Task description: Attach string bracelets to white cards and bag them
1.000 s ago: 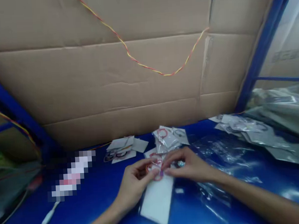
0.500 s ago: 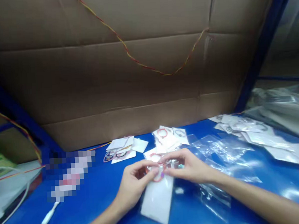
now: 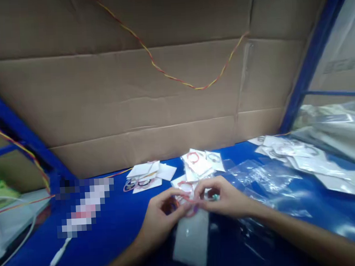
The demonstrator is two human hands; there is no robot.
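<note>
In front of me, my left hand (image 3: pixel 165 215) and my right hand (image 3: pixel 221 196) come together, thumbs and fingers pinched. Between them is the top end of a white card in a clear plastic bag (image 3: pixel 191 241), its lower part hanging toward me over the blue table. A thin red bracelet (image 3: pixel 191 215) shows at the fingertips by that top end. Blur hides how it is attached and whether it is inside the plastic. Just beyond my fingers lies another white card with a red bracelet (image 3: pixel 184 185).
White cards with dark bracelets (image 3: pixel 144 182) lie to the left; bagged bracelet cards (image 3: pixel 198 163) are at the back. Empty clear bags (image 3: pixel 260 178) spread to the right, near a heap of white cards (image 3: pixel 300 154). A white cable (image 3: pixel 57 256) crosses the left side of the blue table.
The card's lower end has swung slightly right and hangs straighter. My fingertips have drawn closer together at its top, with the right fingers more curled.
</note>
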